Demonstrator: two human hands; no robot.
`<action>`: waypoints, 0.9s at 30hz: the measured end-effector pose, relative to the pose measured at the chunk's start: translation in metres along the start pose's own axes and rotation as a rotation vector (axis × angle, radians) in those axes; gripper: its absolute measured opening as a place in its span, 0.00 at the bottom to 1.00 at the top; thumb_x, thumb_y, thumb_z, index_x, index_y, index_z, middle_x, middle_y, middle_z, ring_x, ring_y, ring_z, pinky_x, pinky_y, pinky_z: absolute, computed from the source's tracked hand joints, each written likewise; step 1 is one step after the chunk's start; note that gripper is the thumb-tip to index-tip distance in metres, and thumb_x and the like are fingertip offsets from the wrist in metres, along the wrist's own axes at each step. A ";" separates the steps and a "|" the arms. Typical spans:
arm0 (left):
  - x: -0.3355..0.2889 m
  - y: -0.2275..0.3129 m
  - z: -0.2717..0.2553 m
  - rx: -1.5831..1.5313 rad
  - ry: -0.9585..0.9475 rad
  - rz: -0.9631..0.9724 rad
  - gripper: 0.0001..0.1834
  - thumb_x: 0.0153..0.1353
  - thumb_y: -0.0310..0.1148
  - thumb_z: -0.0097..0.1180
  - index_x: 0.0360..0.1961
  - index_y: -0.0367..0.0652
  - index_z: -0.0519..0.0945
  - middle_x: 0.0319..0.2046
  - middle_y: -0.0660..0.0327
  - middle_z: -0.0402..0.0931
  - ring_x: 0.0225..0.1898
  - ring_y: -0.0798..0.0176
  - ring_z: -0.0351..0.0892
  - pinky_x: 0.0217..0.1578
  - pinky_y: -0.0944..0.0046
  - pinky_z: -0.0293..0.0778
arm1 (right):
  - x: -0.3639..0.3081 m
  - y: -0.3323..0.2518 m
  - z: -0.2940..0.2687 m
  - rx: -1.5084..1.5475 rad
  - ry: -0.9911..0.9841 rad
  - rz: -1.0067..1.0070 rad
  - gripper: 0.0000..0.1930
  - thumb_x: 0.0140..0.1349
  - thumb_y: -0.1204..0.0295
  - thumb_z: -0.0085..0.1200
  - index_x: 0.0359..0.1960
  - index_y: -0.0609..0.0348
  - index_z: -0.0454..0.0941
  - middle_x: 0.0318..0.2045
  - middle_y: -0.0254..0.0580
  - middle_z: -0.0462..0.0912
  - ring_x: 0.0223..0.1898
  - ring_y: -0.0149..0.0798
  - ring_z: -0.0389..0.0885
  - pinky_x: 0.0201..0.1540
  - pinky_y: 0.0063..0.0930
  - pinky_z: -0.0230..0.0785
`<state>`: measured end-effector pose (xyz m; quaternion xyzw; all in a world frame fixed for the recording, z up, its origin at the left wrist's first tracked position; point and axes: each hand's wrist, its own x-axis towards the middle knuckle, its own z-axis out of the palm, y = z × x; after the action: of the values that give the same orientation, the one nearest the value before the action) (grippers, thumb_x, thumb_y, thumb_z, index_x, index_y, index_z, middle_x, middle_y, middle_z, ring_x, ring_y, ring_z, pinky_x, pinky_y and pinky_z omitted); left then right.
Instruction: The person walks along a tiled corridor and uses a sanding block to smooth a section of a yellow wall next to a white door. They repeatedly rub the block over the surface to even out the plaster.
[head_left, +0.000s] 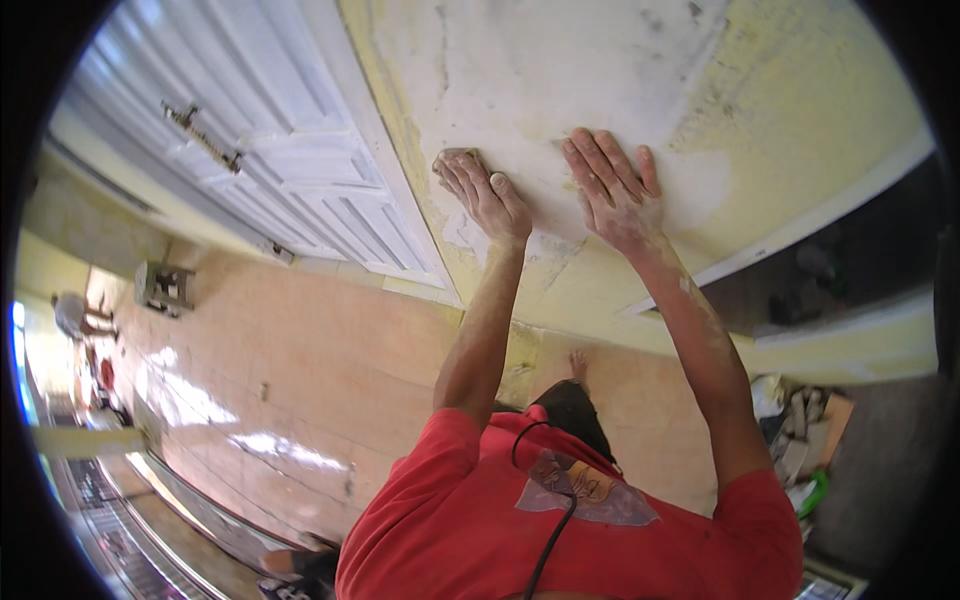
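Observation:
My left hand (488, 198) presses against a patched wall (560, 75) of white filler over yellow paint. Its fingers are bent and closed over something thin and greyish at the wall, mostly hidden, whose kind I cannot make out. To its right, my right hand (620, 195) lies flat on the same white patch, fingers stretched out, holding nothing. Pale dust coats both hands and forearms.
A white panelled door (300, 150) with a metal handle (205, 140) stands left of the wall. A dark opening (840, 265) is at right, above piled scraps (800, 420). Far left are a small stool (165, 287) and a bending person (75, 315).

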<state>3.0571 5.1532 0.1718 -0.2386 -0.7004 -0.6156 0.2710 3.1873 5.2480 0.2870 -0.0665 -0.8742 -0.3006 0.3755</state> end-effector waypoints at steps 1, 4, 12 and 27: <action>0.010 0.003 -0.002 0.011 0.034 0.035 0.34 0.78 0.39 0.43 0.77 0.27 0.60 0.78 0.31 0.51 0.81 0.27 0.41 0.79 0.31 0.33 | 0.002 -0.005 -0.002 0.007 -0.001 0.024 0.27 0.75 0.61 0.46 0.76 0.35 0.70 0.78 0.19 0.66 0.79 0.26 0.60 0.84 0.48 0.35; -0.063 -0.056 -0.015 0.075 -0.342 0.195 0.31 0.78 0.41 0.45 0.72 0.29 0.67 0.76 0.32 0.57 0.80 0.24 0.45 0.77 0.25 0.30 | 0.017 -0.021 0.008 -0.027 0.159 0.049 0.28 0.74 0.62 0.46 0.76 0.33 0.70 0.78 0.17 0.66 0.80 0.25 0.58 0.84 0.47 0.36; 0.008 -0.042 -0.014 0.133 -0.353 0.476 0.30 0.76 0.42 0.47 0.71 0.33 0.70 0.76 0.36 0.59 0.80 0.26 0.43 0.75 0.22 0.24 | -0.003 -0.022 0.005 -0.094 0.145 0.104 0.26 0.75 0.63 0.45 0.74 0.32 0.72 0.78 0.17 0.67 0.78 0.26 0.62 0.84 0.48 0.38; 0.031 -0.039 -0.032 0.244 -0.389 0.571 0.27 0.74 0.41 0.51 0.71 0.42 0.75 0.74 0.47 0.67 0.78 0.35 0.56 0.73 0.18 0.28 | 0.001 -0.010 0.017 -0.139 0.217 0.102 0.27 0.74 0.58 0.49 0.74 0.35 0.71 0.78 0.18 0.66 0.78 0.25 0.62 0.84 0.49 0.39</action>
<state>3.0114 5.1170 0.1671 -0.5032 -0.7124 -0.3700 0.3201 3.1728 5.2495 0.2745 -0.1037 -0.8012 -0.3462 0.4770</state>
